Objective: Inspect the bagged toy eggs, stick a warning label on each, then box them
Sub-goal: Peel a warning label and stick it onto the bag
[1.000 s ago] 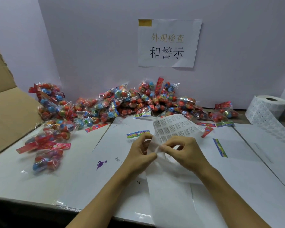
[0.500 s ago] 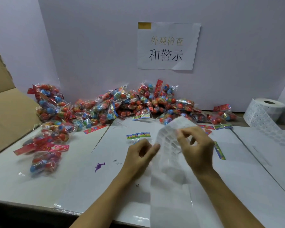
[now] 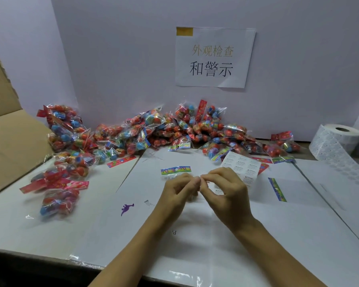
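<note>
Head view, labelling station. Left hand (image 3: 179, 188) and right hand (image 3: 222, 189) raised together over the white paper-covered table (image 3: 257, 235), fingertips (image 3: 197, 180) meeting in a pinch, remaining fingers loosely curled; item pinched too small to identify, probably one warning label. Small white sheet of printed warning labels (image 3: 241, 167) flat just beyond the right hand. Heap of clear bags of red and blue toy eggs (image 3: 174, 129) along the back wall, further bags (image 3: 58, 195) at left beside the open brown cardboard box (image 3: 13, 146); white roll of labels (image 3: 338, 139) at far right. No bag in either hand. For a clean step: label kept by one corner only, adhesive clear of fingertips; bag flattened on the table first; label pressed from one edge across, onto smooth film, clear of the coloured header card (image 3: 175, 169).
</note>
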The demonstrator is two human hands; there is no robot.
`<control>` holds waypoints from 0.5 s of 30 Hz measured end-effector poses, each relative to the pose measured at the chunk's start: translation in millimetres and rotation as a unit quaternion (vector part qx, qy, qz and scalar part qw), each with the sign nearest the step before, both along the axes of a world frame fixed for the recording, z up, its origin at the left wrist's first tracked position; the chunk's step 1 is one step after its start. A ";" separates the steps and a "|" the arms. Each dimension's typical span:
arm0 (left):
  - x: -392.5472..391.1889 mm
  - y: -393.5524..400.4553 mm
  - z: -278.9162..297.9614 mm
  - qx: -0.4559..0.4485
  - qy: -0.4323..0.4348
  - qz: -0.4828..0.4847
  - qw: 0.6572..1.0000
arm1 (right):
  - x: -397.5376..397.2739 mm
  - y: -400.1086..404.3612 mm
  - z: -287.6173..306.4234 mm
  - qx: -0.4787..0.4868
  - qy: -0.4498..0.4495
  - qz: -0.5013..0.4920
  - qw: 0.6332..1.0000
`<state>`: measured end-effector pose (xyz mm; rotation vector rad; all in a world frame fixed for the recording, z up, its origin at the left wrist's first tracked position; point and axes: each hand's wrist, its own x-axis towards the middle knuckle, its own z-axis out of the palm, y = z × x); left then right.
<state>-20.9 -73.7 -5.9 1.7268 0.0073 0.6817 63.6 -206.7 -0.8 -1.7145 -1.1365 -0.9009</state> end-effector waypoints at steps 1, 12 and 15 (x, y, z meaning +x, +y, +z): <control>0.2 -0.2 0.5 -0.009 -0.002 0.001 1.000 | -0.2 0.5 0.4 -0.004 0.008 0.014 1.000; 1.5 4.4 1.9 -0.075 -0.003 0.014 0.997 | 5.9 0.8 9.6 -0.016 0.469 0.120 0.875; 4.0 5.1 -1.9 -0.024 0.017 0.025 0.999 | 13.5 -2.8 10.0 0.006 0.508 0.168 0.845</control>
